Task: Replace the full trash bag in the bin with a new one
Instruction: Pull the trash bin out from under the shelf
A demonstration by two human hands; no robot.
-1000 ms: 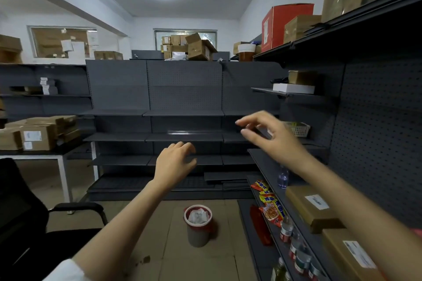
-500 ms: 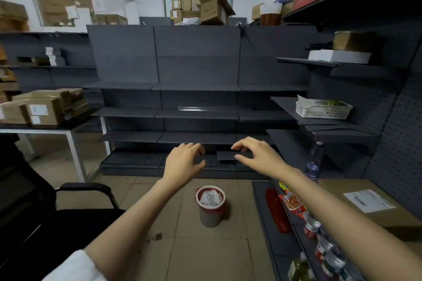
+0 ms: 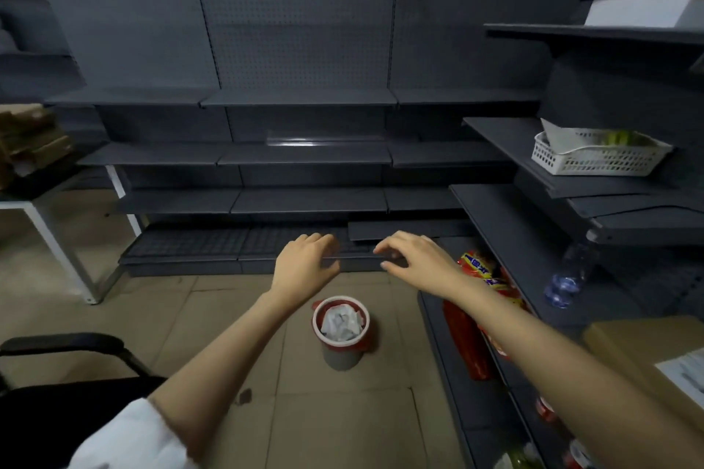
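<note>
A small grey bin (image 3: 341, 356) stands on the tiled floor below my hands. A red trash bag (image 3: 364, 340) lines it and folds over the rim. Crumpled white paper (image 3: 340, 322) fills the bag to the top. My left hand (image 3: 304, 266) is stretched out in the air above and beyond the bin, fingers curled loosely, holding nothing. My right hand (image 3: 417, 263) hovers beside it to the right, fingers spread and bent, also holding nothing. Neither hand touches the bin.
Dark grey shelving (image 3: 297, 152) runs along the back and right. The right shelves carry a white basket (image 3: 598, 154), a water bottle (image 3: 565, 278), snack packets (image 3: 485, 272) and a cardboard box (image 3: 647, 354). A black chair (image 3: 68, 385) is at the lower left, a white-legged table (image 3: 57, 240) behind it.
The view has tilted down and come nearer the bin. Both hands have dropped lower and drawn together, the right hand coming down from shelf height toward the left.
</note>
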